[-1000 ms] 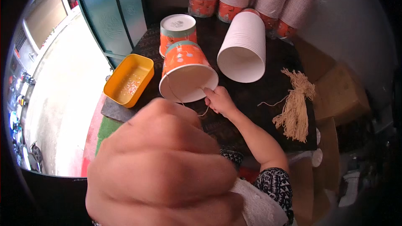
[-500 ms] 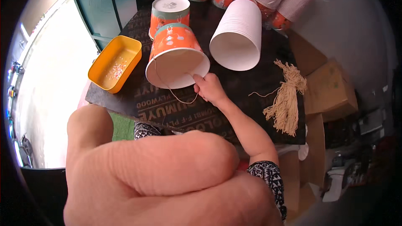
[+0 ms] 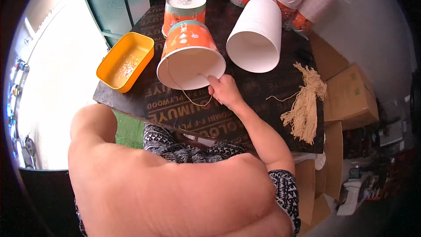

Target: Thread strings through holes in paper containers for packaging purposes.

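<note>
My right hand is at the rim of the orange paper bucket lying on its side, forefinger poking into the mouth, other fingers curled; can't tell whether it pinches the thin tan string looping off the rim. Left hand isn't visible, only a big blurred forearm blocks the lower pic. Dark plywood surface w/ white ribbed paper bucket, yellow plastic tray, bundle of tan strings. Cup stacks at top are cut off.

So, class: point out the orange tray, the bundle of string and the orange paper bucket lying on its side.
orange tray (image 3: 115, 75), head view, its front rim.
bundle of string (image 3: 305, 105), head view, middle of the strands.
orange paper bucket (image 3: 188, 39), head view, its printed side wall.
</note>
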The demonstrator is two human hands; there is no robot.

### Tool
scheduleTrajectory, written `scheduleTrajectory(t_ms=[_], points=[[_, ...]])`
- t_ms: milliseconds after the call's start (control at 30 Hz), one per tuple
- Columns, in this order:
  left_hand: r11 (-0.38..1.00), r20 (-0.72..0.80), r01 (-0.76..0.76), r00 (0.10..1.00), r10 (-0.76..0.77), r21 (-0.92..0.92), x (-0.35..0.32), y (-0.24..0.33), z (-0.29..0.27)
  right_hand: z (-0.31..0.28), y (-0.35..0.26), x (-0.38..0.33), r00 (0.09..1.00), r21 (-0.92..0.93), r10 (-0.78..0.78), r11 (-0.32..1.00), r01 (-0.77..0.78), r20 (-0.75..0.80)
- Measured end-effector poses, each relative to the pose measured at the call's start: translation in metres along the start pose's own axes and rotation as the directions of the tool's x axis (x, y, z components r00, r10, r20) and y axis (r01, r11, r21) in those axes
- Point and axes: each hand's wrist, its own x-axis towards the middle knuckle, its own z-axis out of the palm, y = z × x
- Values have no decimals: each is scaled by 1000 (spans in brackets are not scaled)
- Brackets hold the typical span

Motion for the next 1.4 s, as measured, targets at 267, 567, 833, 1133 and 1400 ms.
scheduleTrajectory(t_ms=[267, 567, 833, 1133, 1400], points=[[1000, 6, 15, 1000, -15, -4, -2, -2, 2, 1, 5, 2, 1000, -24, -13, 1000, 13, -17], [1000, 4, 18, 1000, -18, -7, -6, -10, -1, 5, 8, 2, 996, 37, -81, 996, 82, -23], [1000, 36, 7, 999, -8, 3, 3, -25, -4, 2, 2, 3, 996, -62, -80, 995, 77, -49], [925, 17, 272, 961, -278, -264, -39, -79, 14, 5, 32, 14, 991, -7, -130, 992, 130, -24], [910, 30, 308, 949, -313, -277, -58, -98, 19, 2, 7, 5, 994, -9, -107, 994, 107, 9]])
